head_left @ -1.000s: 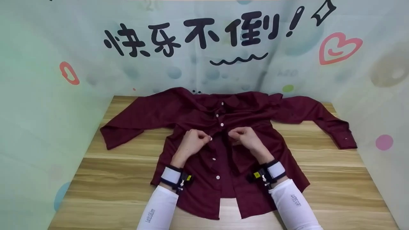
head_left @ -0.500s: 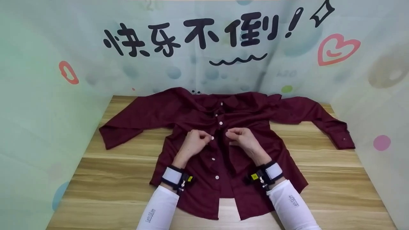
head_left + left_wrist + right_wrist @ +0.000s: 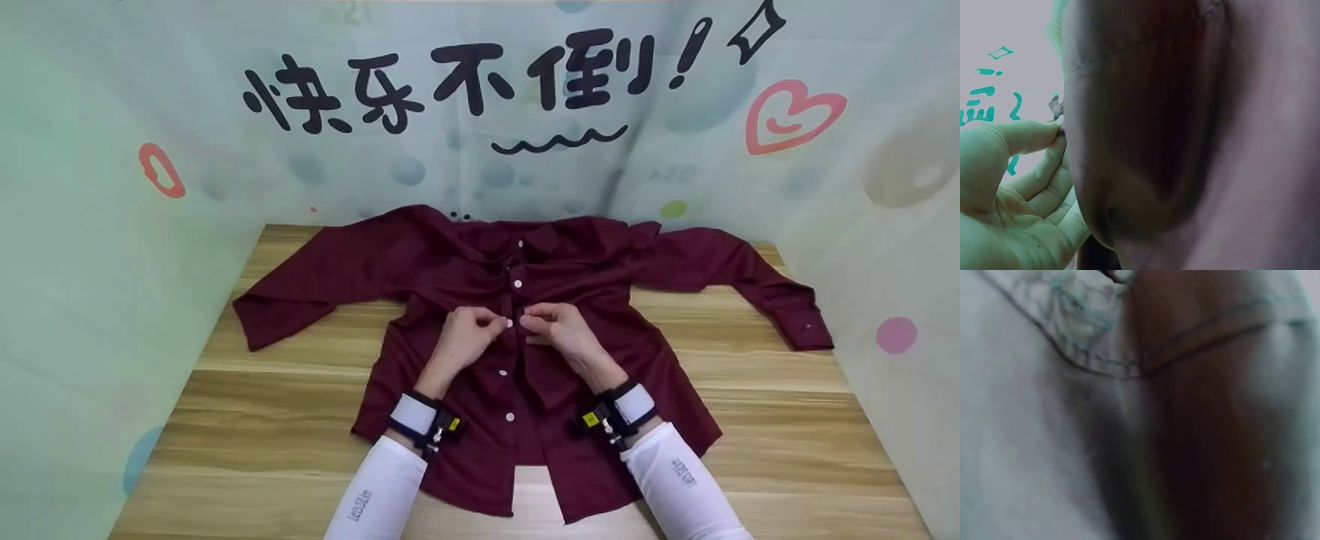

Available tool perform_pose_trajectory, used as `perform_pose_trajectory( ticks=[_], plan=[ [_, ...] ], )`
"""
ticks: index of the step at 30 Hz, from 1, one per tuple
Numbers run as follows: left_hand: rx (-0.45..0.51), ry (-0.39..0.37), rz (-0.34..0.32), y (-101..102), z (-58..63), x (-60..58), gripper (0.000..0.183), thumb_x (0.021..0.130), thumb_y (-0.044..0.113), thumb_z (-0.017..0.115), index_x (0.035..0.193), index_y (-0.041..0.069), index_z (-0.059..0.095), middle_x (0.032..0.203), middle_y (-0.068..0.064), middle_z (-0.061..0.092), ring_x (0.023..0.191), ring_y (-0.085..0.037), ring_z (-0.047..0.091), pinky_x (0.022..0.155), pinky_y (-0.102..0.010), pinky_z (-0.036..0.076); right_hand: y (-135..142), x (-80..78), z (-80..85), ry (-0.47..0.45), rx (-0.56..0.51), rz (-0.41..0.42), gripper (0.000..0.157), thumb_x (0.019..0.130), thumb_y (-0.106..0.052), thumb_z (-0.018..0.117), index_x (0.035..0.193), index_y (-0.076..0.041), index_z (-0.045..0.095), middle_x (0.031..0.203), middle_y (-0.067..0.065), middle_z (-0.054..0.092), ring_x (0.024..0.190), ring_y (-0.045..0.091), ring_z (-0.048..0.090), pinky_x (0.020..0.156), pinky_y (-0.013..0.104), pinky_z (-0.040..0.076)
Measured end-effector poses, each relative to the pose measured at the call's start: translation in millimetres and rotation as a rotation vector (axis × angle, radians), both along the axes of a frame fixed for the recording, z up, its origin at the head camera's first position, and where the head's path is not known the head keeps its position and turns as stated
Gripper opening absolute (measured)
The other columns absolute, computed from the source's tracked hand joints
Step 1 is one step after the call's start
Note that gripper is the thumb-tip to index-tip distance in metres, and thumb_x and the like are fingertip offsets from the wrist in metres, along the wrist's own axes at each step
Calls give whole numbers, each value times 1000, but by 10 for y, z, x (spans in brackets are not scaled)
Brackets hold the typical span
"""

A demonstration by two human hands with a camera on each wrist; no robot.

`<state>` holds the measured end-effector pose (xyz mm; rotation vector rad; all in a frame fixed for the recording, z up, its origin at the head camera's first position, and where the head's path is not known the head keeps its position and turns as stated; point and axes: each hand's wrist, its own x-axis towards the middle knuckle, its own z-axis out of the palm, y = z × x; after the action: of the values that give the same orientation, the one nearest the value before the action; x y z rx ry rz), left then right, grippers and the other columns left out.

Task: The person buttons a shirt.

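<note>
A dark red button-up shirt (image 3: 435, 270) lies front up with its sleeves spread. My left hand (image 3: 466, 337) pinches the front edge that carries the white buttons, thumb and fingertip right at one button (image 3: 510, 323). In the left wrist view, the thumb and index finger of that hand (image 3: 1022, 185) meet at the cloth edge. Just across the opening, my right hand (image 3: 566, 334) pinches the opposite front edge, which hangs lifted below it. Blurred close-up cloth (image 3: 1196, 427) fills the right wrist view and hides the right fingers. Below the hands the two front panels stand apart.
The shirt lies on a wood-grain table (image 3: 262, 427). A printed backdrop (image 3: 412, 172) with large dark characters rises behind it and along both sides. The right sleeve's cuff (image 3: 810, 326) lies near the table's right edge.
Both hands have drawn closer together at the middle, bringing the two front edges of the shirt nearer each other. The pinched button has shifted right with the left hand.
</note>
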<state>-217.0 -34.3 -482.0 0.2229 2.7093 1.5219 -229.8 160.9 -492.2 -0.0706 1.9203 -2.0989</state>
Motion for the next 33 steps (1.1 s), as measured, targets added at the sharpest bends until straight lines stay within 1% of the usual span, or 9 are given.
perform_pose_trajectory(
  ticks=[2,7,13,17,21,23,28,31,33],
  plan=[
    [-8,3,5,13,-9,7,20,94,24,70,93,7,81,79,-1,73,75,-15,63,68,-27,50,-3,10,-3,3,1,-7,17,95,4,64,109,13,68,92,6,74,83,14,73,77,31,61],
    [-23,7,15,26,-23,8,21,94,24,71,96,6,81,93,-5,76,87,-21,68,78,-33,54,-21,11,-4,22,36,-21,17,95,4,66,109,13,68,91,5,73,80,12,72,74,29,61],
    [-11,37,13,47,-34,10,20,93,22,70,96,5,81,95,-7,77,90,-22,71,81,-36,55,-51,-2,-8,43,51,-41,20,94,5,67,111,15,67,91,6,73,79,12,72,72,28,60],
    [-10,53,19,58,-35,11,20,93,22,71,95,5,81,93,-7,77,88,-22,71,80,-36,55,-53,3,-9,53,76,-42,20,94,3,67,111,14,68,94,8,73,79,12,72,73,29,61],
    [-18,70,20,61,-45,13,19,93,21,71,93,5,81,91,-6,77,85,-22,71,78,-36,55,-56,17,0,65,110,-24,23,95,-1,68,113,14,68,101,11,74,81,13,73,75,31,61],
    [-20,78,20,57,-54,12,19,93,20,71,93,5,81,90,-6,77,83,-22,71,76,-35,55,-56,22,9,72,110,-5,25,96,-2,67,115,15,68,106,13,74,84,14,73,78,32,61],
    [-6,50,20,39,-61,5,19,95,21,70,94,6,81,89,-5,76,77,-18,66,73,-33,53,-33,29,25,115,94,67,28,98,3,60,122,18,64,117,21,71,97,17,72,85,35,60],
    [3,34,6,27,-51,3,19,97,20,68,94,5,80,84,-4,74,74,-15,62,71,-30,50,-27,23,16,163,119,98,28,97,5,63,122,18,64,118,24,70,98,17,72,85,33,59],
    [9,27,-7,19,-46,-1,20,98,18,66,91,5,80,79,-2,71,71,-13,59,68,-28,48,-35,19,7,208,165,102,28,94,4,68,119,15,67,116,24,71,95,15,72,83,28,59]
  ],
)
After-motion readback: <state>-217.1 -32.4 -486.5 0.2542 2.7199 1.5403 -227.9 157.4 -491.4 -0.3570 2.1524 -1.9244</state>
